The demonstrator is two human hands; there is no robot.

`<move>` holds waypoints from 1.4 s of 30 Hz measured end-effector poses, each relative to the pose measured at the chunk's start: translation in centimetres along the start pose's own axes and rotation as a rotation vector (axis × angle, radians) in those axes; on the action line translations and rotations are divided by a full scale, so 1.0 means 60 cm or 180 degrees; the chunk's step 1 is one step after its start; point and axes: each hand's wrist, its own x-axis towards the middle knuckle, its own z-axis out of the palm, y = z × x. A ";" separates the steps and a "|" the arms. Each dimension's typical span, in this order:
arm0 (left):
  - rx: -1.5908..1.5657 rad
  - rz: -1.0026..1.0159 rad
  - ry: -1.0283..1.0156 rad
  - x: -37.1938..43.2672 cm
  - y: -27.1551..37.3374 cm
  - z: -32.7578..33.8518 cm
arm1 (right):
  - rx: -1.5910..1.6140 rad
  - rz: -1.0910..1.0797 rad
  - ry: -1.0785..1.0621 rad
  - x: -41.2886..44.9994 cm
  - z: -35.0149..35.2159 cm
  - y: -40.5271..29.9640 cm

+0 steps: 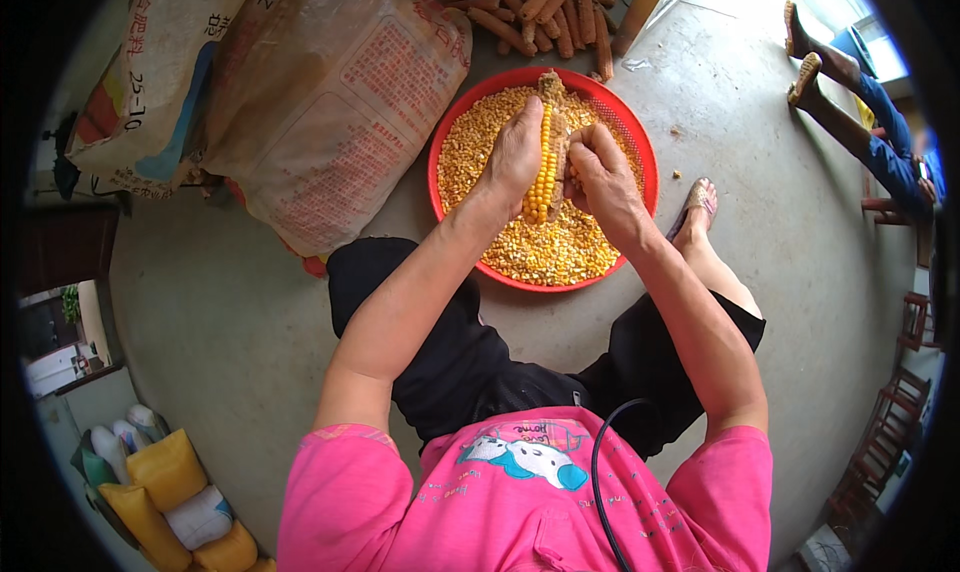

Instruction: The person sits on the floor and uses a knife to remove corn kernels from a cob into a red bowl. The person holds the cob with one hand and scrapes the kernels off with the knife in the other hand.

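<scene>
My left hand [517, 156] grips a partly shelled corn cob [551, 148] from its left side. Rows of yellow kernels remain along that side, while the right side and far tip show bare cob. Close against the cob's right side is my right hand [600, 171], its fingers curled in with a few kernels at the fingertips. Both hands are above a round red plastic basket [649, 159] with a perforated wall. Loose corn kernels [555, 253] fill the basket, which sits on the concrete floor between my feet.
Bare corn cobs [562, 17] lie heaped beyond the basket. A large woven sack [337, 107] stands at the left, with another printed sack [165, 69] behind it. A seated person in boots [832, 69] is at the far right. Yellow sacks [165, 467] are piled lower left; wooden chairs [885, 422] line the right.
</scene>
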 end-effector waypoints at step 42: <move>-0.0025 0.0436 0.0501 0.011 0.006 0.008 | -0.0271 -0.0195 -0.0046 -0.008 0.014 0.001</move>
